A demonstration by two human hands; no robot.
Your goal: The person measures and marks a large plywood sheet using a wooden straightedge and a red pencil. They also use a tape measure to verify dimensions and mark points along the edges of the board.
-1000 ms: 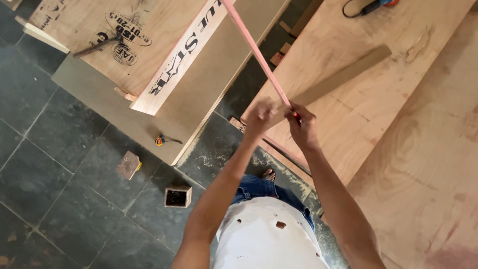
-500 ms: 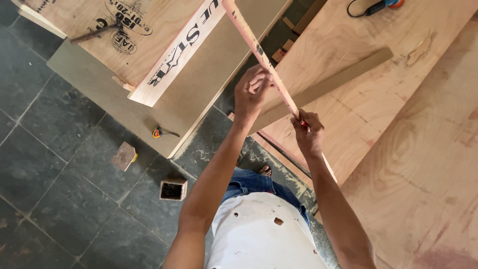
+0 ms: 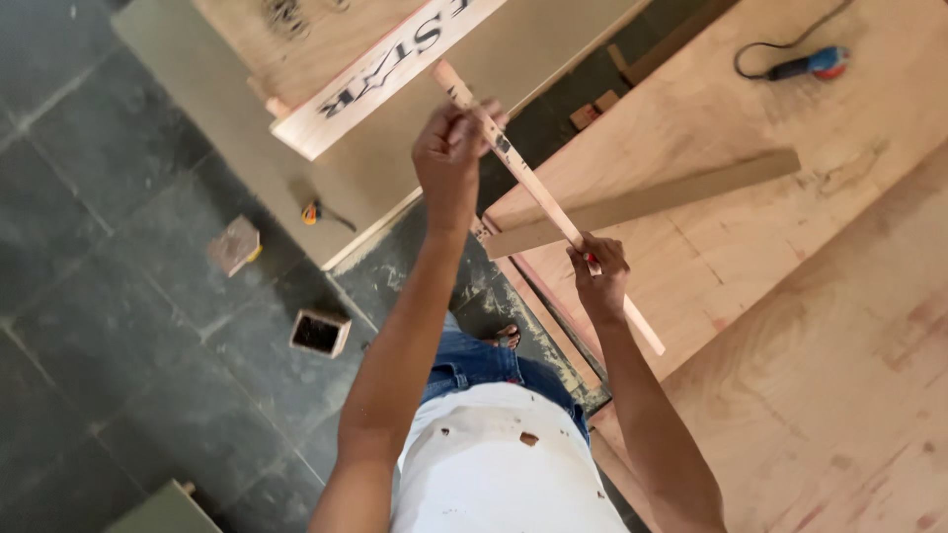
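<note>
Thin wooden strip (image 3: 538, 202) gripped by left hand (image 3: 449, 148) near far end, pinched mid-length by right hand (image 3: 595, 268); judged light, stiff, somewhat whippy.

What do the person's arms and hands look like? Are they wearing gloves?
No gloves. The left hand and right hand are bare, and both arms are uncovered along all that shows, with no watch or rings in view. The white shirt has small dark spots.
</note>
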